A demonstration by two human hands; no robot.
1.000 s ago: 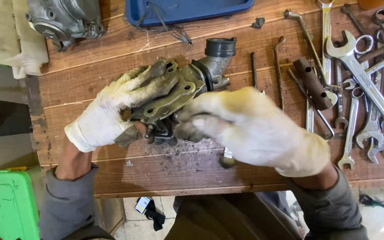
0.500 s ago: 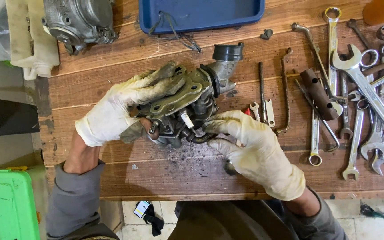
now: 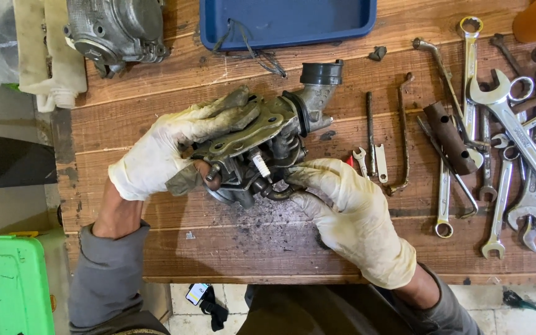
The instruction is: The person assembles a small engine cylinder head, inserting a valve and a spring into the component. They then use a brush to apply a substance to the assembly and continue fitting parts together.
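Head view: left hand [image 3: 169, 155] fingers clamp the engine part [image 3: 262, 149] steady on the bench [image 3: 249, 248], letting right hand [image 3: 348, 217] fingers pinch its lower fitting.

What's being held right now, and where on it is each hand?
A grimy metal engine part. The left hand grips its upper left side, fingers over the flanged top; the right hand pinches its lower right edge.
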